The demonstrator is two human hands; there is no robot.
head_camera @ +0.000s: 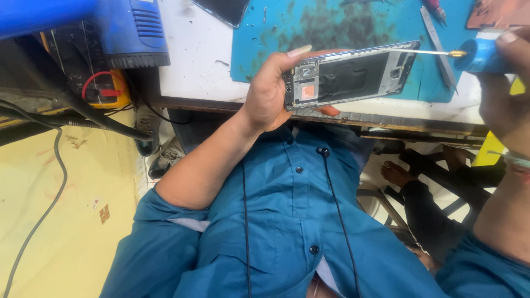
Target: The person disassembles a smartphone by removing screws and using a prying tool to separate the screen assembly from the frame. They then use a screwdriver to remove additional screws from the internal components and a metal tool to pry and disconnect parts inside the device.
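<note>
My left hand (265, 91) grips a stripped phone frame (348, 74) by its left end and holds it level above the table's front edge. The frame's inside faces me, with a dark cavity and a small orange patch near my fingers. My right hand (505, 83) holds a blue-handled screwdriver (479, 55) at the right. Its thin shaft runs left, and the tip lies against the frame's upper right corner.
A stained blue work mat (342, 22) lies on the white table (193, 60) behind the frame, with a flat metal tool (439, 44) on it. A blue machine (130, 33) and a yellow meter (105, 83) stand at the left above black cables (55, 165). Bare feet (397, 172) show under the table.
</note>
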